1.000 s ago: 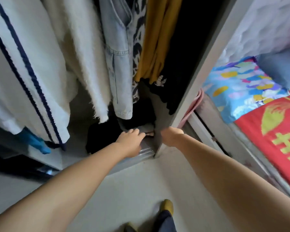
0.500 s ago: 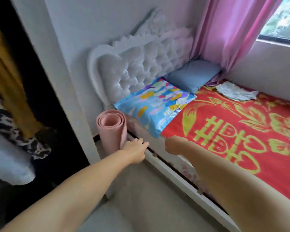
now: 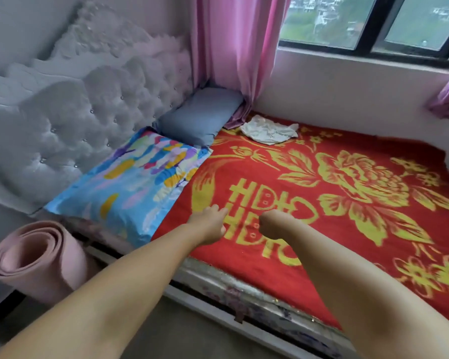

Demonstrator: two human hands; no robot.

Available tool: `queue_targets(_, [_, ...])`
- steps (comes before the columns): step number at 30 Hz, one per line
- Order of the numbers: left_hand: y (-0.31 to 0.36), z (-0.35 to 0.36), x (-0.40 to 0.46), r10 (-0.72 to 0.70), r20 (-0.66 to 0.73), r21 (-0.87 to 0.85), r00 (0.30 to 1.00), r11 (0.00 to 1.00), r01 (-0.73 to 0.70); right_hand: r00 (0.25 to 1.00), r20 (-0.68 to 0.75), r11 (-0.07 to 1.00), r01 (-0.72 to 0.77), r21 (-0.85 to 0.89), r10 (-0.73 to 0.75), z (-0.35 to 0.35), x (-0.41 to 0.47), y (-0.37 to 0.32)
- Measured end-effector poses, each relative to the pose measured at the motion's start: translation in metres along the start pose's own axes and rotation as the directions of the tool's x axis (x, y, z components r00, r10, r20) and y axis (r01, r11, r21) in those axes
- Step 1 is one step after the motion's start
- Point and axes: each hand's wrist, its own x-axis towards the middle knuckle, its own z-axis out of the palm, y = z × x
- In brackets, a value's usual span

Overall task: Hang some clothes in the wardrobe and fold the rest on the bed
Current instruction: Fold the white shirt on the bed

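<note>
A crumpled white garment (image 3: 268, 130) lies at the far side of the bed, on the red blanket with yellow flowers (image 3: 347, 203), near the pink curtain. Both my arms reach out over the blanket's near part. My left hand (image 3: 209, 224) hovers by the edge of the colourful pillow, its fingers loosely bent, and holds nothing. My right hand (image 3: 271, 225) is beside it, curled into a fist with nothing in it. The garment lies well beyond both hands. The wardrobe is out of view.
A blue patterned pillow (image 3: 130, 187) and a grey-blue pillow (image 3: 200, 115) lie against the tufted white headboard (image 3: 75, 120). A rolled pink mat (image 3: 34, 260) stands on the floor at the bed's left corner. A pink curtain (image 3: 231, 47) and a window (image 3: 373, 22) are behind the bed.
The view has swung right from the open wardrobe with its hanging clothes to the bed. Both empty hands moved with it and are now over the red blanket.
</note>
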Motion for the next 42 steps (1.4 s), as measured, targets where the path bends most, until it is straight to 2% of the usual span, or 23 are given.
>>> queue_targets(6, [-0.016,0.016,0.112,0.020,0.088,0.006,0.996,1.000,-0.021,0.989,0.102,0.993,-0.099,-0.065,0.106,0.008,0.085,0.048])
queue_targets(9, [-0.030,0.022,0.190,0.040,0.111,-0.029,0.993,0.999,-0.037,0.983,0.098,0.987,-0.152,-0.042,0.155,0.001,0.144,0.066])
queue_targets(13, [-0.047,0.030,0.282,0.053,0.238,-0.039,0.970,0.998,-0.045,0.972,0.113,0.977,-0.209,0.039,0.204,-0.018,0.213,0.084])
queue_targets(17, [-0.057,0.040,0.337,0.065,0.304,-0.028,0.950,0.998,-0.060,0.971,0.082,0.960,-0.236,0.150,0.226,-0.027,0.264,0.104])
queue_targets(22, [-0.070,0.048,0.380,0.071,0.383,-0.003,0.921,0.997,-0.075,0.953,0.160,0.952,-0.278,0.130,0.256,-0.024,0.313,0.125])
queue_targets(27, [-0.096,0.014,0.433,0.028,0.333,0.017,0.942,0.999,-0.035,0.951,0.197,0.967,-0.252,0.048,0.238,-0.061,0.379,0.155])
queue_targets(31, [-0.120,-0.007,0.500,-0.028,0.279,0.035,0.960,0.999,0.019,0.976,0.120,0.980,-0.191,0.055,0.184,-0.101,0.464,0.174])
queue_targets(34, [-0.125,0.012,0.566,-0.078,0.271,0.029,0.959,0.997,0.073,0.990,0.060,0.989,-0.132,0.062,0.128,-0.102,0.540,0.186])
queue_targets(38, [-0.113,0.070,0.657,-0.111,0.269,-0.004,0.957,0.993,0.116,0.999,-0.036,0.999,-0.040,0.002,0.040,-0.070,0.620,0.213])
queue_targets(42, [-0.109,0.127,0.741,-0.103,0.134,0.005,0.986,0.995,0.103,0.989,-0.150,0.997,-0.007,-0.082,-0.006,-0.052,0.691,0.258])
